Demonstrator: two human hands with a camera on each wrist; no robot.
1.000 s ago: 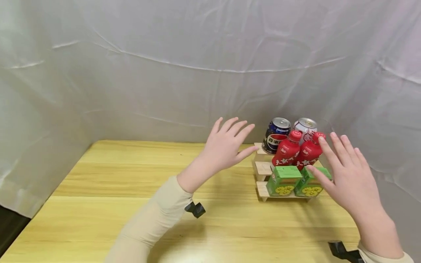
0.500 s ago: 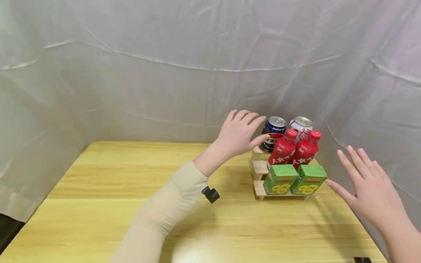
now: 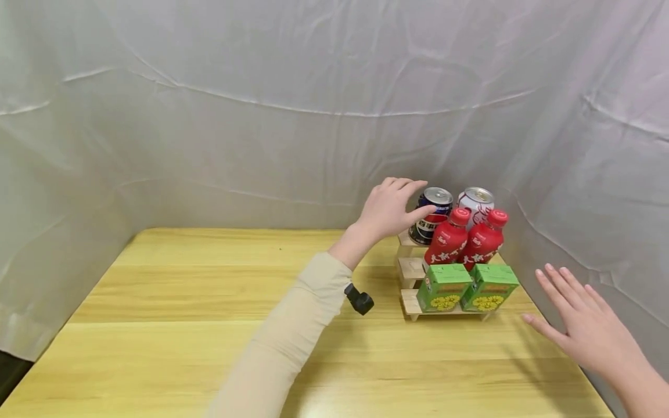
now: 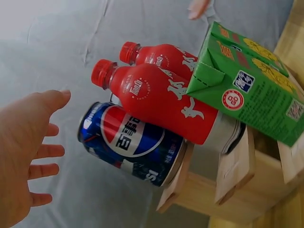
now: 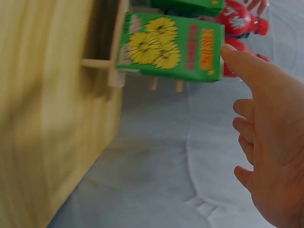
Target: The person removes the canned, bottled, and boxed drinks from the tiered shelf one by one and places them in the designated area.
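A small wooden three-step rack (image 3: 410, 268) stands at the right of the table. On its top step sit a dark blue Pepsi can (image 3: 424, 231) and a white cola can (image 3: 474, 204). Two red bottles (image 3: 447, 239) fill the middle step, and two green drink cartons (image 3: 444, 290) the lowest. My left hand (image 3: 389, 208) is at the Pepsi can's left side, thumb and fingers spread around it; the left wrist view shows a gap between hand and can. To the right of the rack, my right hand (image 3: 587, 325) hovers with fingers extended, holding nothing.
The rack stands on a wooden table (image 3: 209, 325). Grey cloth (image 3: 261, 162) hangs behind the table and along its right side, close to the rack. A small black device (image 3: 359, 299) is strapped at my left wrist.
My left hand has moved right and forward to the Pepsi can. My right hand has drawn away to the right and down from the bottles and cartons. The drinks stay on the rack.
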